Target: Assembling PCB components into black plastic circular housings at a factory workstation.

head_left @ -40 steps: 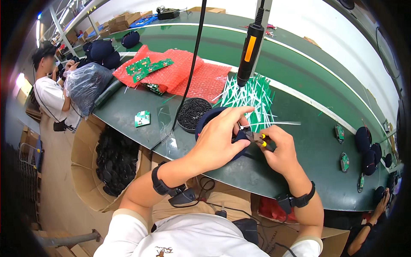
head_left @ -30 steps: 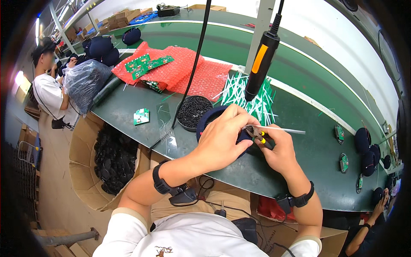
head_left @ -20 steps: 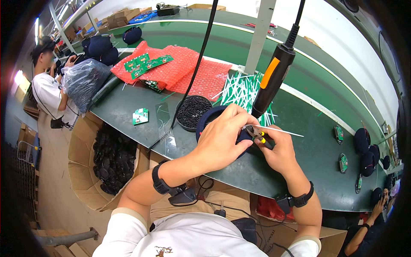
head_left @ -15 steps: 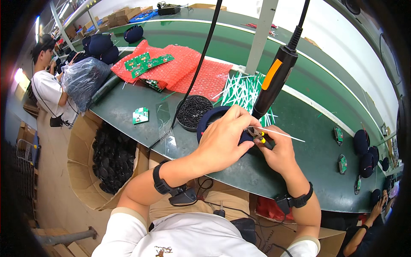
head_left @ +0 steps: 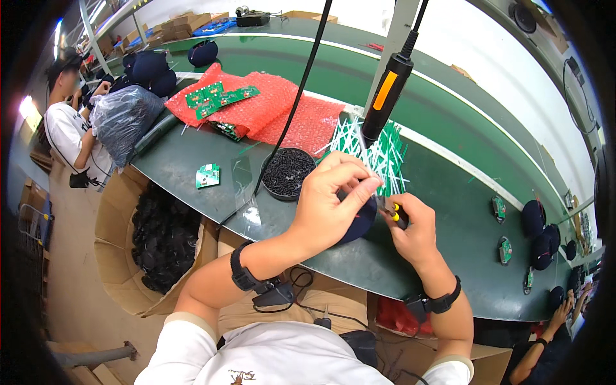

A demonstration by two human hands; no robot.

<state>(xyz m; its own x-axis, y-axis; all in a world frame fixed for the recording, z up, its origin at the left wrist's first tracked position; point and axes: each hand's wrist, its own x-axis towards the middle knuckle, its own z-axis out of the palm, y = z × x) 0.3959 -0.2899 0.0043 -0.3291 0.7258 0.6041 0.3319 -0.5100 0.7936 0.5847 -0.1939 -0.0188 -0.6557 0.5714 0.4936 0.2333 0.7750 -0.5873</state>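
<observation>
My left hand (head_left: 333,200) is closed in a pinch above a navy-blue rounded fabric-like piece (head_left: 360,224), which it partly covers. What its fingertips hold is too small to make out. In my right hand (head_left: 414,228) is a pair of small cutting pliers (head_left: 399,215) with black and yellow handles, jaws turned toward the left fingertips. Just beyond the hands lies a pile of white cable ties (head_left: 359,144) with green parts among them. A black electric screwdriver (head_left: 387,90) with an orange stripe hangs over this pile.
Left of my hands stands a round dish of black screws (head_left: 287,173). Green circuit boards (head_left: 221,101) lie on red bubble wrap (head_left: 273,112), and one small board (head_left: 208,176) sits nearer. A carton (head_left: 115,269) of black parts stands at lower left. Navy pieces (head_left: 545,247) lie right; people work on both sides.
The long white cable tie that stuck out to the right over my right hand no longer shows there. My left fingers have risen slightly off the navy piece, and the pliers have tilted.
</observation>
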